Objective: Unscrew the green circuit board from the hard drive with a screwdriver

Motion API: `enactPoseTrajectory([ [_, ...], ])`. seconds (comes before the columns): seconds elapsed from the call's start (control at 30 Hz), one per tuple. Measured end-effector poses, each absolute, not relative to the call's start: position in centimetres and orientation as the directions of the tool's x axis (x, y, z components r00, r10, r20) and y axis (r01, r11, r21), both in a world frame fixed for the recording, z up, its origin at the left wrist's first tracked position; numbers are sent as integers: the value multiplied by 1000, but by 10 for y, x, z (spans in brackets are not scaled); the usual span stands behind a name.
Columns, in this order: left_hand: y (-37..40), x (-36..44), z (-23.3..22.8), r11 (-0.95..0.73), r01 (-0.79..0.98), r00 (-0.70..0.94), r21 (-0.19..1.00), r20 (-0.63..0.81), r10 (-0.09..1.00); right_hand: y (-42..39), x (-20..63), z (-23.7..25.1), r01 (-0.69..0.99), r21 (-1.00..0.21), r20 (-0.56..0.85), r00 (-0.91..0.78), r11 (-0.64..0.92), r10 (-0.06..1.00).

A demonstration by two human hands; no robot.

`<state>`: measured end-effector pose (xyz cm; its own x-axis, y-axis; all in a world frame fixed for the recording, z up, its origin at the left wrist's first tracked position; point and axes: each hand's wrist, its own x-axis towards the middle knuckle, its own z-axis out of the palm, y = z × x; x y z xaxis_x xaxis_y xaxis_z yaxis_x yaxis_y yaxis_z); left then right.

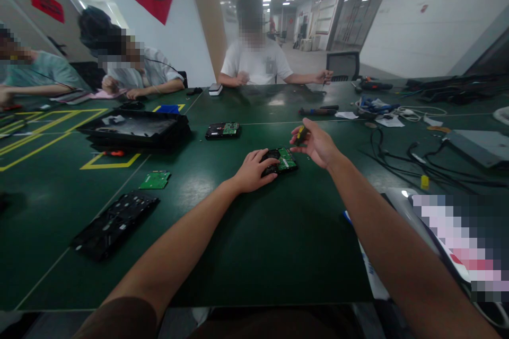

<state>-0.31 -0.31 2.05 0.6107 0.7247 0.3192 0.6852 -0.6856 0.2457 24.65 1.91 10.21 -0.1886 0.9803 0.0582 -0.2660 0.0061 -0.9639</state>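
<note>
Green matting covers the long table (pixel 246 254) in a bright hall. Mid-table, the left hand (pixel 254 170) clasps a hard drive (pixel 280 161); just right, the right hand (pixel 316 144) pinches a small screwdriver (pixel 300 134).

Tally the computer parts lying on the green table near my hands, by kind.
Black hard drives with green circuit boards: 2
Loose green circuit board: 1
Flat black plastic panel: 1
Stack of black trays: 1
Total: 5
</note>
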Motion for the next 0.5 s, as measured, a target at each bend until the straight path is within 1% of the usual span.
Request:
enactPoseTrajectory([
  [0.17, -2, -3, 19, -689, 684, 612, 240, 326, 721, 19, 244, 100, -259, -965, 79, -130, 43, 988],
  [0.33, -1, -3, 18, -693, 681, 615, 236, 330, 716, 18, 243, 100, -286, -958, 62, -195, 4, 979],
  [0.5, -1, -3, 18, -695, 682, 615, 229, 335, 714, 20, 245, 100, -327, -945, 84, -233, 3, 969],
])
